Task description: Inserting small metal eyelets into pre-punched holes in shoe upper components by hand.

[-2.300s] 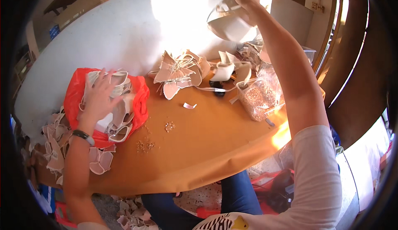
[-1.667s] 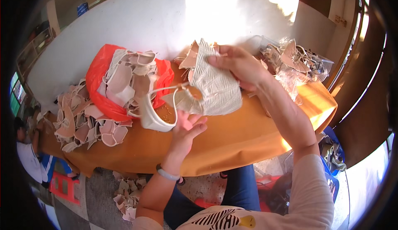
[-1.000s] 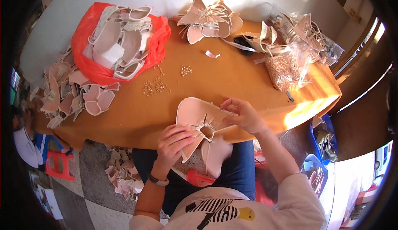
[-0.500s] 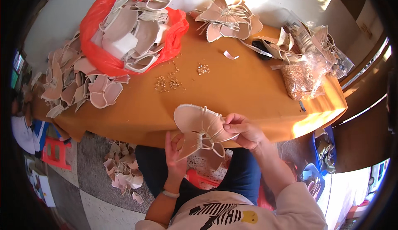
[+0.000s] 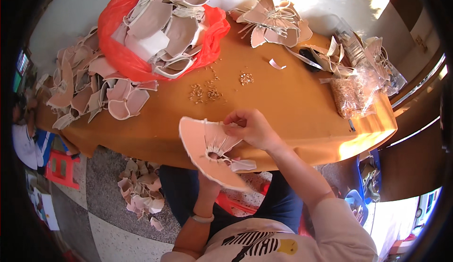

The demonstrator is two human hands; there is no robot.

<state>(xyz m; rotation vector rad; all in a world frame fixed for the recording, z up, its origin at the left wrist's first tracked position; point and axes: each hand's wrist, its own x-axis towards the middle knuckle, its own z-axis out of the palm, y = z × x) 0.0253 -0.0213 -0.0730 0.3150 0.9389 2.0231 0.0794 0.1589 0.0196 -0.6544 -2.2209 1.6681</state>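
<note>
A pink-beige, leather-like piece (image 5: 198, 144) with pale edges and a pleated, corded middle is held over the table's near edge. My left hand (image 5: 208, 184) supports it from below, its fingers mostly hidden behind the piece. At the upper right edge, my right hand (image 5: 247, 126) pinches the piece between thumb and bent fingers. Small gold-coloured bits (image 5: 205, 93) lie scattered on the table beyond my hands, with a smaller cluster (image 5: 246, 78) beside them.
An orange-brown cloth (image 5: 288, 106) covers the table. A red plastic bag (image 5: 113, 49) of similar pieces stands far left, beside a heap (image 5: 78, 89). Another bunch (image 5: 273, 23) lies at the back. A clear bag (image 5: 349, 94) of gold bits sits right. More pieces (image 5: 141, 186) lie on the floor.
The piece has turned and flattened toward me, showing its pleated middle. My right hand has shifted up and left along its edge, while my left hand has gone further underneath.
</note>
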